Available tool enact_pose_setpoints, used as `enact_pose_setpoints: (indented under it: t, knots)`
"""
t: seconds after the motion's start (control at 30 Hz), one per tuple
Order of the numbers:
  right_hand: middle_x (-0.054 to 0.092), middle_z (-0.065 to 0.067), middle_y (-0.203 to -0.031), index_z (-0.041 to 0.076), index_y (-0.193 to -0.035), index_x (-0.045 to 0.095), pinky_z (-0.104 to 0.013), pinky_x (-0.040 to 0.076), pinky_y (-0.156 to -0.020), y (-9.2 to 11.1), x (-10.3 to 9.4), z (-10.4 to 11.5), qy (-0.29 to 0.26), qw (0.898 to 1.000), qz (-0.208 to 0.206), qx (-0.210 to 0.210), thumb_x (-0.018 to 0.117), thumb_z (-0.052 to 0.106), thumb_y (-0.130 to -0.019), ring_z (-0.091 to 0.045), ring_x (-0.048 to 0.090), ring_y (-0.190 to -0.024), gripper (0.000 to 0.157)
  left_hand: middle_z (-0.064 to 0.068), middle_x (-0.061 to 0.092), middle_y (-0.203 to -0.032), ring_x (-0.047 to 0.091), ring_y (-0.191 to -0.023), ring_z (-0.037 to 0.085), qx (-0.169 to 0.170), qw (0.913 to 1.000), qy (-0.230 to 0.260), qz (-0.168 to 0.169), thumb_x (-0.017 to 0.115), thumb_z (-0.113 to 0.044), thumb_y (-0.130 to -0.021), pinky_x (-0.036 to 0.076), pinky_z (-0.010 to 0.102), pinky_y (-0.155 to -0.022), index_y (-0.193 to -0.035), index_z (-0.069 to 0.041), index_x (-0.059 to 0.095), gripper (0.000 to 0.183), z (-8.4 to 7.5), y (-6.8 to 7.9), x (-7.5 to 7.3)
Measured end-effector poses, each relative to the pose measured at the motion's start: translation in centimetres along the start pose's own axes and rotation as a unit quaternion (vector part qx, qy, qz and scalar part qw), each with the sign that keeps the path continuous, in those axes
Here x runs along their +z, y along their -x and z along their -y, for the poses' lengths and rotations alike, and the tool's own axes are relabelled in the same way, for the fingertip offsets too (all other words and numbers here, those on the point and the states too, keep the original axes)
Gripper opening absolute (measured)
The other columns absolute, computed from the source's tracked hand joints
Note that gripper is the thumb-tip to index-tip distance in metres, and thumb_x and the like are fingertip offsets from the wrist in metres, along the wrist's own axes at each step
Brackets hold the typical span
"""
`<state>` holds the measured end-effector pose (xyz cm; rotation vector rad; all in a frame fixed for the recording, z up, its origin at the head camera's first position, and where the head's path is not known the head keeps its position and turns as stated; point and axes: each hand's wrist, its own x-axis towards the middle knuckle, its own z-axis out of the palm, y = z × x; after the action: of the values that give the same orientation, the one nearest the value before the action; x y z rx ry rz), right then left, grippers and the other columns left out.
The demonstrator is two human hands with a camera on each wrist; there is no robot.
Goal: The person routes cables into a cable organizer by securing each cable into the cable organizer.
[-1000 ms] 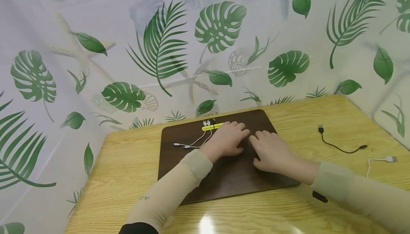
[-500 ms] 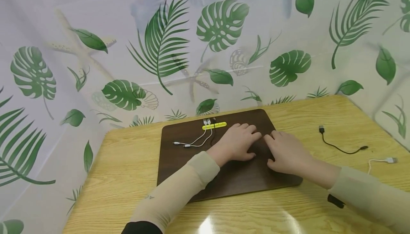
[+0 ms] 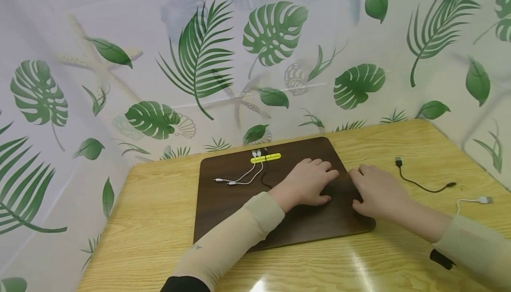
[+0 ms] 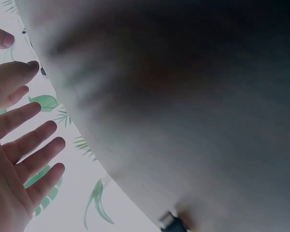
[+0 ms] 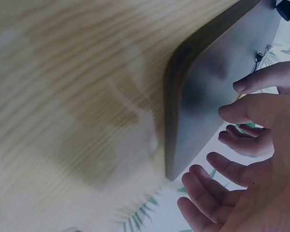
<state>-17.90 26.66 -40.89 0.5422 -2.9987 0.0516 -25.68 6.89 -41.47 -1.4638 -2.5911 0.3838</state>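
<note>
My left hand [image 3: 307,183] hovers over the right part of a dark brown board [image 3: 223,207], fingers spread and holding nothing. To its right, my right hand [image 3: 379,192] is above the board's right edge, fingers loosely bent and nothing in them. On the board's far side lies a yellow cable clip strip [image 3: 273,156]. Two white charging cables [image 3: 239,180] run from it toward the left. A thin black cable [image 3: 262,177] also leaves the strip, and its lower end disappears behind my left forearm. In the left wrist view, a dark USB plug [image 4: 173,223] shows at the bottom.
On the wooden table [image 3: 147,212], right of the board, lie a loose black USB cable [image 3: 419,184] and a white USB cable [image 3: 473,200], partly hidden by my right sleeve. A leaf-patterned cloth [image 3: 223,61] hangs behind the table.
Both hands have moved to the right, away from the yellow strip, which is now uncovered. The right hand has travelled further and the gap between the hands has grown.
</note>
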Motion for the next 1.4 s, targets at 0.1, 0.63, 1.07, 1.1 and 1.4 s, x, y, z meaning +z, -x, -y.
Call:
enact_pose_setpoints:
  t: [0.1, 0.63, 1.07, 1.1, 1.4]
  knots:
    - [0.065, -0.018, -0.100, -0.003, -0.116, 0.067, -0.049, 0.057, -0.074, 0.5, 0.1, -0.7, -0.010, 1.000, 0.001, 0.006, 0.090, 0.023, -0.075, -0.033, 0.064, -0.088, 0.053, -0.008, 0.063, -0.135, 0.061, -0.124, 0.011, 0.004, 1.0000, 0.000, -0.002, 0.069, -0.058, -0.097, 0.050, 0.029, -0.100, -0.145, -0.031, 0.059, 0.055, -0.4, -0.2, -0.3]
    - [0.065, -0.022, -0.104, -0.005, -0.118, 0.066, -0.047, 0.056, -0.069, 3.3, -0.4, -3.9, -0.031, 0.998, 0.030, 0.051, 0.088, 0.021, -0.073, -0.035, 0.065, -0.086, 0.056, -0.011, 0.064, -0.135, 0.062, -0.123, 0.009, 0.018, 0.9997, -0.012, 0.006, 0.066, -0.058, -0.099, 0.050, 0.026, -0.097, -0.144, -0.033, 0.058, 0.052, -2.2, -1.9, -1.0]
    - [0.066, -0.023, -0.102, -0.006, -0.119, 0.066, -0.048, 0.056, -0.066, 4.3, -0.2, -5.7, -0.034, 0.996, 0.040, 0.075, 0.087, 0.021, -0.073, -0.037, 0.067, -0.086, 0.058, -0.014, 0.063, -0.131, 0.061, -0.117, 0.005, 0.023, 0.9995, -0.014, 0.017, 0.065, -0.061, -0.099, 0.049, 0.024, -0.095, -0.144, -0.036, 0.057, 0.052, -3.2, -2.9, -1.4]
    - [0.066, -0.023, -0.103, -0.006, -0.119, 0.065, -0.047, 0.055, -0.065, 4.3, -0.2, -5.9, -0.034, 0.995, 0.042, 0.078, 0.087, 0.021, -0.072, -0.037, 0.067, -0.086, 0.058, -0.014, 0.063, -0.131, 0.061, -0.117, 0.004, 0.023, 0.9995, -0.013, 0.018, 0.065, -0.061, -0.099, 0.049, 0.024, -0.096, -0.144, -0.036, 0.057, 0.052, -3.2, -3.0, -1.4]
    - [0.067, -0.029, -0.108, -0.009, -0.122, 0.065, -0.048, 0.055, -0.064, 5.1, -0.6, -7.1, -0.031, 0.993, 0.055, 0.102, 0.082, 0.017, -0.074, -0.044, 0.067, -0.091, 0.057, -0.016, 0.061, -0.133, 0.060, -0.120, 0.003, 0.026, 0.9990, -0.012, 0.036, 0.065, -0.062, -0.099, 0.049, 0.023, -0.099, -0.147, -0.038, 0.054, 0.055, -4.1, -3.9, -1.9]
